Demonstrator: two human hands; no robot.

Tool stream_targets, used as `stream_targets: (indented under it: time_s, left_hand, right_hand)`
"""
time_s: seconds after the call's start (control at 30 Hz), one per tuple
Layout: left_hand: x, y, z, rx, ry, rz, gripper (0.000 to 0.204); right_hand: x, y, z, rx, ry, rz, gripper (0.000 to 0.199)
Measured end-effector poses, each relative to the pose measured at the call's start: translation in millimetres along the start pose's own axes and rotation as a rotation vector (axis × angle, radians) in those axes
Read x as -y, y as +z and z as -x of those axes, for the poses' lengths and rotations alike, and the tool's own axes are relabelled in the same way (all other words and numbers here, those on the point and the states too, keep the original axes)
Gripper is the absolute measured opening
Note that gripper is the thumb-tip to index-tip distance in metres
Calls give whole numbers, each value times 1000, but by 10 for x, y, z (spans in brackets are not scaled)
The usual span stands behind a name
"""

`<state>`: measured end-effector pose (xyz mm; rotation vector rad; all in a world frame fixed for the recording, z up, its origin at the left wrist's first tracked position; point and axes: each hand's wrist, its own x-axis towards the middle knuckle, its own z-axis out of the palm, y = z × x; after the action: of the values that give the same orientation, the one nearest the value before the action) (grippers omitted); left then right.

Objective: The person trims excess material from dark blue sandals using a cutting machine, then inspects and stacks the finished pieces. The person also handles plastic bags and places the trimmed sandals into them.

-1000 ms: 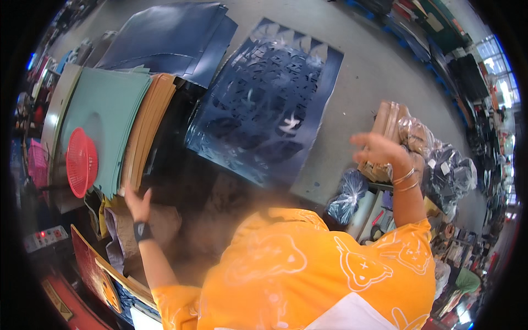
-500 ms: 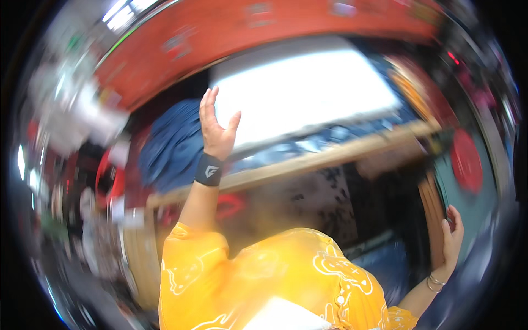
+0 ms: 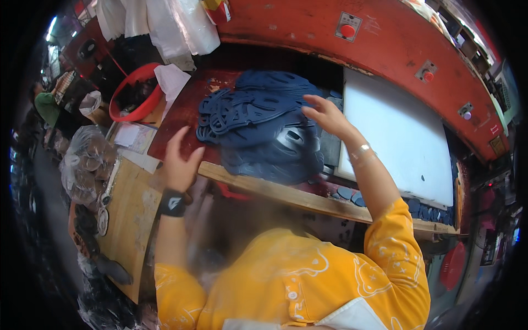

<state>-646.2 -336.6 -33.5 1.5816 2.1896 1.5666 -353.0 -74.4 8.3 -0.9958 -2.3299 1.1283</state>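
A loose pile of dark blue cut-out sheets (image 3: 250, 118), with loops and holes in them, lies on a dark red worktop. My right hand (image 3: 329, 116) is over the pile's right side, fingers spread and nothing seen in it; whether it touches the sheets I cannot tell. To the left of the pile, past the wooden edge strip (image 3: 275, 193), my left hand (image 3: 180, 165) is held with thumb and fingers apart, also holding nothing. A thick white board (image 3: 396, 137) lies right of the pile, partly behind my right forearm.
Behind the worktop runs a long red machine beam (image 3: 291, 27) with several buttons. Left stand a red basin (image 3: 149, 104) of dark pieces and a light wooden table (image 3: 129, 220) with a bagged bundle beside it. Small blue scraps (image 3: 352, 196) line the board's front. Far left is another person (image 3: 48, 107).
The view has swung left, bringing the blue pile to the middle. My right hand has come up from low on the right to the pile; my left hand has moved away from the white board.
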Motion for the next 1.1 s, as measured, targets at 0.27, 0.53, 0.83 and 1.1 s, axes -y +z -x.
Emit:
stream_targets:
  time_s: [0.27,0.53,0.83,1.1]
  left_hand:
    - [183,1007,-848,319,245,-128,56]
    - [272,974,-981,442,155,-260,75]
    - [400,595,-2333,850,197,641,52]
    - [318,-471,-3363,1168,178,758,39]
  right_hand:
    - [15,479,-980,31,147,534,63]
    - [521,340,-925,174,184,473,52]
    - [1829,595,-1113,-124,-264,551,25]
    - [1783,587,-541,-258,-100,-100,40]
